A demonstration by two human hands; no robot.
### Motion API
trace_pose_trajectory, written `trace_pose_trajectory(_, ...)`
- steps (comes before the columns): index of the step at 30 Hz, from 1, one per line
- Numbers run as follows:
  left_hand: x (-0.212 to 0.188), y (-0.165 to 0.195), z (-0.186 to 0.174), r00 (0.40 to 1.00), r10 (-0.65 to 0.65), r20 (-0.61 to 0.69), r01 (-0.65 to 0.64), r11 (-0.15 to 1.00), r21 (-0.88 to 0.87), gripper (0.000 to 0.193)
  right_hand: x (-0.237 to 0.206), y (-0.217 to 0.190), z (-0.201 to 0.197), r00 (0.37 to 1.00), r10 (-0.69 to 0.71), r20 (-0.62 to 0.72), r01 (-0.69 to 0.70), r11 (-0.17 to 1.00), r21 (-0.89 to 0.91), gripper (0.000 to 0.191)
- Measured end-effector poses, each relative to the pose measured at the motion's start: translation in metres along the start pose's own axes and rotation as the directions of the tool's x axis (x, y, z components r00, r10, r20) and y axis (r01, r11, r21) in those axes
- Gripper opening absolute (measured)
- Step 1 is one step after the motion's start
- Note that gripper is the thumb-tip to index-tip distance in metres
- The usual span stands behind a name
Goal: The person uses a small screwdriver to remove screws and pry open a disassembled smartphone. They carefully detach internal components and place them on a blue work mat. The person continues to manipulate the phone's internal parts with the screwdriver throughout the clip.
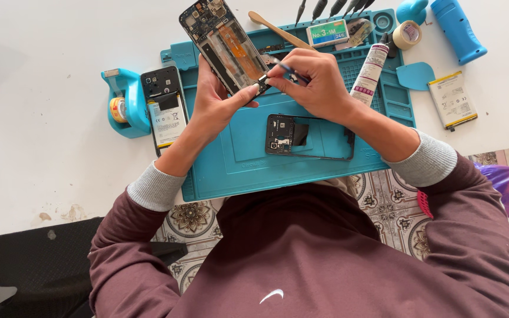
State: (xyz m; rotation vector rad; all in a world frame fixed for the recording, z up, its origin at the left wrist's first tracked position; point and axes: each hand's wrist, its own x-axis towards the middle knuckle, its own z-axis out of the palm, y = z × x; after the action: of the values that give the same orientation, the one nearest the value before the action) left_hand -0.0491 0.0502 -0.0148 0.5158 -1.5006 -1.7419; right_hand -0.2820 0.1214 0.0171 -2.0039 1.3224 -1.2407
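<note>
- Head view: the opened phone [222,44] is held tilted above the far part of the blue mat [237,165], its lower end at the fingertips.
- Left hand [216,100] is closed around the phone's lower end.
- Right hand [316,82] pinches a thin tool [284,66], tip at a small part on that end; seemingly part-fitting work, needing a fine, steady touch.
- A phone frame [307,138] lies just below the hands.
- A glue tube [369,73] crowds the right; the near mat lies bare.

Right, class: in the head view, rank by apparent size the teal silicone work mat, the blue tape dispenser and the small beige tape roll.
1. Teal silicone work mat
2. Blue tape dispenser
3. Small beige tape roll, clearly smallest
</note>
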Motion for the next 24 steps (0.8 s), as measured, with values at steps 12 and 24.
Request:
trace_pose_trajectory(12, -0.0015, 0.0052, 0.0031, 1.000, 0.005, 0.019, -0.005, 1.000, -0.015, 0.072, -0.0028, 0.0020, 0.0048, 0.889, 0.393, 0.234, -0.442, 0.868, 0.224, 0.021)
trace_pose_trajectory(24, -0.0008, 0.0054, 0.0055, 0.994, -0.086, 0.061, 0.087, 0.996, -0.016, 0.074, -0.0062, 0.0052, 0.0061, 0.890, 0.359, 0.282, -0.438, 0.844, 0.309, 0.020)
